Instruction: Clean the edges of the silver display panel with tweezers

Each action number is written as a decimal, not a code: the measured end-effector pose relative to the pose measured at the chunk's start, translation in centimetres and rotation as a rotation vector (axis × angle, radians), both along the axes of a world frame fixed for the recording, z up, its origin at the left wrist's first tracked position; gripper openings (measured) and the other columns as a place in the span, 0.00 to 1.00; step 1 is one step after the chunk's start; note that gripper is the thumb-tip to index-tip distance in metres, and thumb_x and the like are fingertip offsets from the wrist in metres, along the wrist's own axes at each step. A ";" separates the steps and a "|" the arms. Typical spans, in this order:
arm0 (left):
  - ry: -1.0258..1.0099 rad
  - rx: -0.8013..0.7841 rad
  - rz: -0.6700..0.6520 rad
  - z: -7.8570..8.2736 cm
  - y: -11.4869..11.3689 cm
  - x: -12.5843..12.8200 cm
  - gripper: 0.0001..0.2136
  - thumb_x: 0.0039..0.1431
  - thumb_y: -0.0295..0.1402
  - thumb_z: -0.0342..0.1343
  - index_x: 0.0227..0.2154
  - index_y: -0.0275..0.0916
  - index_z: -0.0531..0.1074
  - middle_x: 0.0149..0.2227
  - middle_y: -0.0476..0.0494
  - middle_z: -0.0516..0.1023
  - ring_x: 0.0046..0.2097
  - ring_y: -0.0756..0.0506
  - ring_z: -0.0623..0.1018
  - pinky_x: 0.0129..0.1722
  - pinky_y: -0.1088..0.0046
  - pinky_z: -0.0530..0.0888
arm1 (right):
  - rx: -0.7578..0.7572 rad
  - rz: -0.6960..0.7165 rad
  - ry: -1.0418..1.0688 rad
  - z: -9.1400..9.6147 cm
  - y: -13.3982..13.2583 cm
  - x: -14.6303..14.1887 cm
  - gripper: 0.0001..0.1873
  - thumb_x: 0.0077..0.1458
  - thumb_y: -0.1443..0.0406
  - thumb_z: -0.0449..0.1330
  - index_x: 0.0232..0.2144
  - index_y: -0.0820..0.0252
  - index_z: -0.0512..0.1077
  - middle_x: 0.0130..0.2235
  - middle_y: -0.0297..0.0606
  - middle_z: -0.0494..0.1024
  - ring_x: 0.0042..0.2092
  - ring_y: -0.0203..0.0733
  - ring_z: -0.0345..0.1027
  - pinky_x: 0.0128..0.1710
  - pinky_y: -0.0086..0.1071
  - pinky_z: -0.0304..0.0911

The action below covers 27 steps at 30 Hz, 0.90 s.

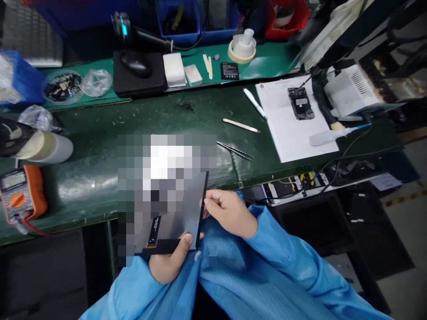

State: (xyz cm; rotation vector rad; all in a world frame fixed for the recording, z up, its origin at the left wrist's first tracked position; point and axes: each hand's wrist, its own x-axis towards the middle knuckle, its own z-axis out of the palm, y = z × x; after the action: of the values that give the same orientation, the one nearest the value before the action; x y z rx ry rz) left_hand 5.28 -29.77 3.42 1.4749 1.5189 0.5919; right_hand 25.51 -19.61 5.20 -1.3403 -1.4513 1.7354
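Writing: white print on black strip (154,230) and battery (229,70), too small to read. Screen panel (189,212): thin, grey, smooth, dark-edged, partly blurred out; held at the counter (100,206)'s near edge. Left hand (168,263) closed around lower edge, thumb on face; right hand (231,213) pinching right edge.

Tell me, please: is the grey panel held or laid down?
Held: the left hand grips the panel at one end, thumb on its face; the right hand touches its edge. Pixelation hides the far part.
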 end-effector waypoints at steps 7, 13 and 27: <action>0.160 0.090 -0.025 -0.5 -0.6 0.0 0.14 0.69 0.41 0.51 0.43 0.56 0.84 0.45 0.50 0.85 0.50 0.40 0.82 0.64 0.56 0.72 | 0.013 -0.030 -0.114 -0.4 -0.2 -0.3 0.10 0.57 0.70 0.55 0.26 0.58 0.72 0.26 0.32 0.80 0.28 0.36 0.76 0.29 0.25 0.69; 0.050 -0.004 -0.007 -0.3 -0.3 0.2 0.15 0.70 0.40 0.50 0.44 0.54 0.83 0.43 0.51 0.85 0.48 0.40 0.84 0.61 0.56 0.76 | -0.012 -0.035 -0.034 0.1 0.1 -0.1 0.12 0.59 0.69 0.53 0.24 0.57 0.70 0.25 0.31 0.79 0.28 0.36 0.75 0.31 0.26 0.70; -0.109 -0.103 0.089 0.0 -0.2 0.4 0.16 0.70 0.44 0.51 0.40 0.51 0.85 0.41 0.50 0.86 0.46 0.42 0.84 0.59 0.59 0.77 | -0.027 -0.013 -0.020 0.4 0.1 0.2 0.13 0.62 0.65 0.54 0.27 0.59 0.73 0.26 0.34 0.81 0.29 0.37 0.77 0.32 0.28 0.72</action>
State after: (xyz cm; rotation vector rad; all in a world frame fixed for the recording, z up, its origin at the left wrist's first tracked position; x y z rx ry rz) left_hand 5.67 -29.96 3.38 1.2818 1.5127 0.6272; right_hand 25.74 -19.55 5.60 -1.3820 -1.4320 1.7434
